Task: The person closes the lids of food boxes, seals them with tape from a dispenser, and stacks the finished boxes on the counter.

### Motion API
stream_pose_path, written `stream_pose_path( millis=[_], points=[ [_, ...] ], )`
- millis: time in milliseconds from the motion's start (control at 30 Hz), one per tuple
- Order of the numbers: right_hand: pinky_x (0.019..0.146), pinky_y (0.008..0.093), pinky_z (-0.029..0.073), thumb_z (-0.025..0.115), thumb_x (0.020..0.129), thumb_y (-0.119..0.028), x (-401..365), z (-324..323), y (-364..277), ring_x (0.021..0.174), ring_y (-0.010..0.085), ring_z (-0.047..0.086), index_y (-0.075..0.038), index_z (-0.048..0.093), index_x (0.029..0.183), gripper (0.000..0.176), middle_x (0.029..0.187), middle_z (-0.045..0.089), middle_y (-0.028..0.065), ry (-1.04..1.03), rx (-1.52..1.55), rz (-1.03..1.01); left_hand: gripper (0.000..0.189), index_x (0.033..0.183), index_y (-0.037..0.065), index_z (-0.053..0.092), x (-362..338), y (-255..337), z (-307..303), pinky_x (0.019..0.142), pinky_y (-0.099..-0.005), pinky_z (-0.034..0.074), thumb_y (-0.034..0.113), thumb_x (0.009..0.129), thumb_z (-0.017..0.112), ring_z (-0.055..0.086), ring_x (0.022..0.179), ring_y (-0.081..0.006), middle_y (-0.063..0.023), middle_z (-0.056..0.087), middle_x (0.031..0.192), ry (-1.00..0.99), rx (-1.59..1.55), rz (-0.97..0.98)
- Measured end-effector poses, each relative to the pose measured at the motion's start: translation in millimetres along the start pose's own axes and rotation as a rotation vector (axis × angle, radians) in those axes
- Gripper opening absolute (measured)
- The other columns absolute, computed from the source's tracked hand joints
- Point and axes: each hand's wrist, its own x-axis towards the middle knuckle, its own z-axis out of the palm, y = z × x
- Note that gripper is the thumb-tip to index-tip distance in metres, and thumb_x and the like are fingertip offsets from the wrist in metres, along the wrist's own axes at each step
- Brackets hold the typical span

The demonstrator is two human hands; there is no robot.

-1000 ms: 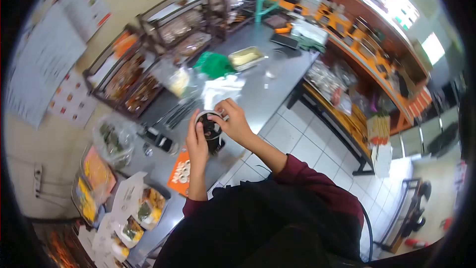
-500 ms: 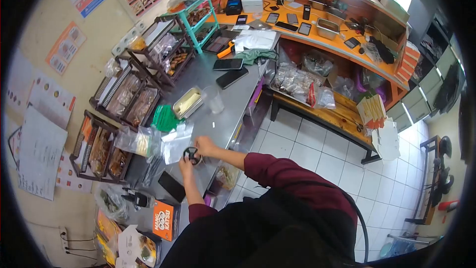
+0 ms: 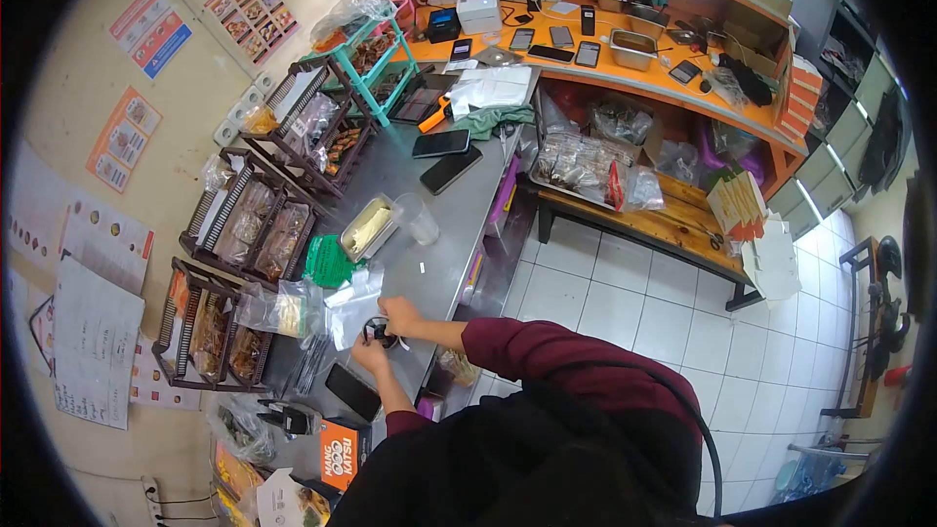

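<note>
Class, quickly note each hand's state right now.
Left hand: closed on the round black item.
Right hand: curled at its edge; grip cannot be told.

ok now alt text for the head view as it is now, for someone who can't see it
A person's left hand and right hand meet at a small dark round item over a metal counter. A black phone lies near the left hand; a clear cup stands farther along the counter.
</note>
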Motion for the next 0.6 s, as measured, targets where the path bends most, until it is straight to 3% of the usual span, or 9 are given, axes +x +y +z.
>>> stream_pose_path(
  millis=[100, 233, 367, 400, 433, 500, 600],
  points=[
    [0.070, 0.0440, 0.050, 0.080, 0.054, -0.005, -3, 7, 7, 0.082, 0.0365, 0.063, -0.002, 0.058, 0.085, 0.038, 0.080, 0.065, 0.0179, 0.032, -0.035, 0.000, 0.016, 0.089, -0.003, 0.068, -2, 5, -1, 0.059, -0.0341, 0.046, 0.008, 0.077, 0.065, 0.063, 0.061, -0.0210, -0.0146, 0.065, 0.066, 0.026, 0.089, 0.036],
    [0.069, 0.0466, 0.050, 0.071, 0.062, -0.006, 2, 17, 1, 0.079, 0.0387, 0.063, -0.002, 0.059, 0.082, 0.024, 0.078, 0.064, 0.0203, 0.177, -0.030, 0.011, 0.021, 0.087, -0.003, 0.069, -8, 25, 5, 0.060, -0.0361, 0.046, 0.013, 0.074, 0.068, 0.062, 0.059, -0.0242, -0.0152, 0.065, 0.066, 0.018, 0.181, 0.131],
    [0.069, 0.0460, 0.051, 0.063, 0.068, -0.005, 16, 16, 1, 0.077, 0.0382, 0.063, -0.002, 0.062, 0.081, 0.013, 0.078, 0.064, 0.0211, 0.095, -0.137, -0.007, 0.037, 0.104, 0.004, 0.068, 0, 15, 1, 0.063, -0.0348, 0.048, 0.006, 0.067, 0.073, 0.062, 0.064, -0.0247, -0.0151, 0.066, 0.072, 0.048, 0.167, -0.022],
    [0.067, 0.0451, 0.051, 0.063, 0.070, -0.005, 18, 20, 7, 0.074, 0.0371, 0.064, -0.002, 0.062, 0.082, 0.013, 0.077, 0.064, 0.0208, 0.087, -0.165, -0.041, 0.049, 0.115, 0.004, 0.062, 8, 0, -1, 0.064, -0.0326, 0.048, 0.007, 0.067, 0.075, 0.062, 0.065, -0.0221, -0.0137, 0.065, 0.077, -0.042, 0.085, -0.083],
    [0.064, 0.0441, 0.052, 0.064, 0.071, -0.005, 20, 19, 8, 0.071, 0.0360, 0.064, -0.001, 0.063, 0.083, 0.013, 0.077, 0.064, 0.0206, 0.081, -0.192, -0.076, 0.050, 0.117, 0.003, 0.060, 11, -8, -4, 0.065, -0.0316, 0.049, 0.007, 0.069, 0.074, 0.061, 0.071, -0.0208, -0.0144, 0.065, 0.083, -0.067, 0.021, -0.089],
    [0.057, 0.0407, 0.053, 0.063, 0.075, -0.006, 22, 16, 5, 0.061, 0.0307, 0.064, 0.000, 0.063, 0.084, 0.011, 0.073, 0.064, 0.0180, -0.049, -0.003, -0.003, 0.052, 0.121, 0.000, 0.055, 16, -18, -4, 0.067, -0.0296, 0.049, 0.005, 0.072, 0.072, 0.061, 0.082, -0.0181, -0.0157, 0.064, 0.096, -0.117, -0.110, -0.102],
    [0.047, 0.0357, 0.052, 0.059, 0.081, -0.007, 25, 17, -2, 0.047, 0.0229, 0.060, 0.001, 0.063, 0.084, 0.010, 0.064, 0.061, 0.0132, -0.135, 0.412, 0.162, 0.054, 0.125, 0.000, 0.052, 15, -26, -1, 0.081, -0.0303, 0.047, 0.010, 0.075, 0.071, 0.057, 0.099, -0.0192, -0.0190, 0.057, 0.114, -0.018, -0.079, 0.228]
  ],
)
